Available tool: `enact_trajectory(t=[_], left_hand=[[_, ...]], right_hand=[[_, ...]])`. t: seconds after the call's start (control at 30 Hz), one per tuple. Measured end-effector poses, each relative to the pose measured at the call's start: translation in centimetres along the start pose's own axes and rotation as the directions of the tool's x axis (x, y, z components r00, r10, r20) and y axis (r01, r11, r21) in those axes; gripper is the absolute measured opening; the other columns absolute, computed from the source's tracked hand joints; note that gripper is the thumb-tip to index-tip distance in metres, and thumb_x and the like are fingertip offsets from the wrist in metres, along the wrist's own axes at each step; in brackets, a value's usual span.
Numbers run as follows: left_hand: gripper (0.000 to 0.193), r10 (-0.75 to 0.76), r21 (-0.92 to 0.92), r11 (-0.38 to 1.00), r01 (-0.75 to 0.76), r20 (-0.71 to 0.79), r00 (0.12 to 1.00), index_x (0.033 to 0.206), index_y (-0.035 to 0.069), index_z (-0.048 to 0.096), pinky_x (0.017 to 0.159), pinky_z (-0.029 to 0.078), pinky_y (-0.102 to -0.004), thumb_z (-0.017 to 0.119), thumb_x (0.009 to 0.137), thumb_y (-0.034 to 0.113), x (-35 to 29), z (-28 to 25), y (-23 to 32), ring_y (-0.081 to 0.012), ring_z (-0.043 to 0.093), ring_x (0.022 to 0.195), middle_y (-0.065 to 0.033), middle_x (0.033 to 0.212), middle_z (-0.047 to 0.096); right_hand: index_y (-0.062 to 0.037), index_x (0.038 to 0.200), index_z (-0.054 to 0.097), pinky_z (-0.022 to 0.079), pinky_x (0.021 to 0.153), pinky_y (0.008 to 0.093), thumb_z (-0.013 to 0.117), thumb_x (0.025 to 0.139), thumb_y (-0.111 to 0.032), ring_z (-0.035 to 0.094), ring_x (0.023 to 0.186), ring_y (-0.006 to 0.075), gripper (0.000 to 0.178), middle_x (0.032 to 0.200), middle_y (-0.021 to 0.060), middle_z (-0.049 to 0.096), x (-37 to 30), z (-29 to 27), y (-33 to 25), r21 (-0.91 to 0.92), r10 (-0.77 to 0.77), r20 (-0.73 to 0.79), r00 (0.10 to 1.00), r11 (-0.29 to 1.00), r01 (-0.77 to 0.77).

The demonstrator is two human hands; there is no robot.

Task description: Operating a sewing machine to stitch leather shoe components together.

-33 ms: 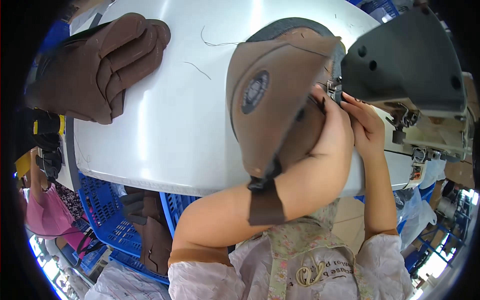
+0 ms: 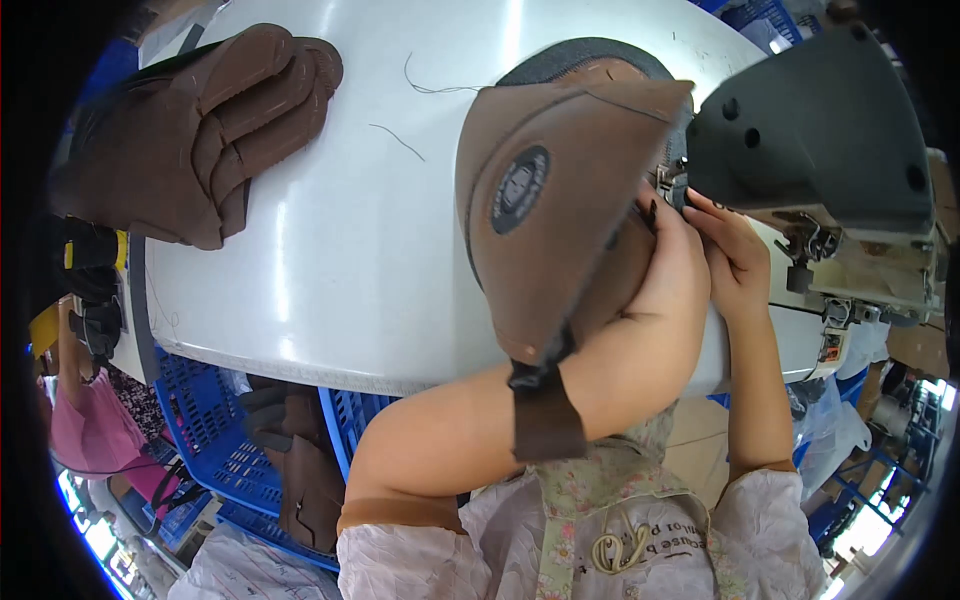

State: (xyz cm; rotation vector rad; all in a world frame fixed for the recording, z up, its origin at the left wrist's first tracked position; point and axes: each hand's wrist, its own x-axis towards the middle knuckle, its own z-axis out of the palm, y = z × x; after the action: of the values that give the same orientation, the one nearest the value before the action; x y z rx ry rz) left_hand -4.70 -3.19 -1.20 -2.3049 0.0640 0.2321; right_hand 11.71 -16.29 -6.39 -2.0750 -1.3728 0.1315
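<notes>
A brown leather-like piece (image 2: pixel 545 240) with a dark oval emblem lies under the sewing machine (image 2: pixel 815 130), its dark grey padded edge (image 2: pixel 590 48) curving round the far side. A short dark strap (image 2: pixel 548 412) hangs from its near end across my left forearm. My left hand (image 2: pixel 678 245) is closed on the piece's near right side, fingertips close to the presser foot (image 2: pixel 670 182); part of the hand is hidden under a raised brown flap. Just right of it, my right hand (image 2: pixel 735 250) has its fingers bent and pinches the edge beside the foot.
Several stacked brown pieces (image 2: pixel 200 130) lie at the table's far left. Loose threads (image 2: pixel 398 142) rest on the white tabletop (image 2: pixel 350 270). Below its near edge, a blue basket (image 2: pixel 215 430) holds more brown pieces (image 2: pixel 305 490). Another person's arm (image 2: pixel 70 350) shows at far left.
The brown piece has shifted and turned slightly to the right, and its strap has swung right over my forearm. Both hands stay at the presser foot.
</notes>
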Motion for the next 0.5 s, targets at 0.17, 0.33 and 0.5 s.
enact_trajectory(t=[0.17,0.33,0.5], left_hand=[[0.018,0.240,0.269,0.935,-0.232,0.002,0.971,0.106,-0.001,0.069,0.092,0.053,-0.0446,0.062,0.093,0.009,-0.1,0.9,-0.9,-0.0240,0.063,0.102,-0.0117,0.105,0.067],[0.054,0.106,-0.006,0.994,-0.109,-0.165,0.981,0.122,-0.010,0.061,0.093,0.048,-0.0611,0.076,0.074,0.009,-1.3,1.2,-1.0,-0.0454,0.058,0.113,-0.0291,0.121,0.061],[0.054,0.075,-0.033,0.996,-0.081,-0.149,0.986,0.123,-0.010,0.061,0.096,0.046,-0.0613,0.075,0.076,0.012,0.0,0.9,0.6,-0.0458,0.058,0.114,-0.0285,0.122,0.061]], right_hand=[[-0.0090,0.115,0.075,0.048,0.097,0.0336,0.054,0.087,0.002,0.065,0.107,0.0257,0.037,0.115,0.0136,0.071,0.0,0.1,-0.3,-0.051,0.028,0.012,1.000,0.998,-0.027],[-0.0093,0.116,0.075,0.048,0.096,0.0322,0.053,0.088,0.003,0.065,0.105,0.0243,0.037,0.112,0.0136,0.072,0.0,0.2,-0.3,-0.021,0.055,0.016,0.998,0.998,-0.055],[-0.0081,0.116,0.074,0.048,0.095,0.0316,0.053,0.087,0.004,0.065,0.104,0.0239,0.038,0.109,0.0132,0.072,0.1,0.1,0.0,0.020,0.044,0.012,0.999,0.999,-0.044]])
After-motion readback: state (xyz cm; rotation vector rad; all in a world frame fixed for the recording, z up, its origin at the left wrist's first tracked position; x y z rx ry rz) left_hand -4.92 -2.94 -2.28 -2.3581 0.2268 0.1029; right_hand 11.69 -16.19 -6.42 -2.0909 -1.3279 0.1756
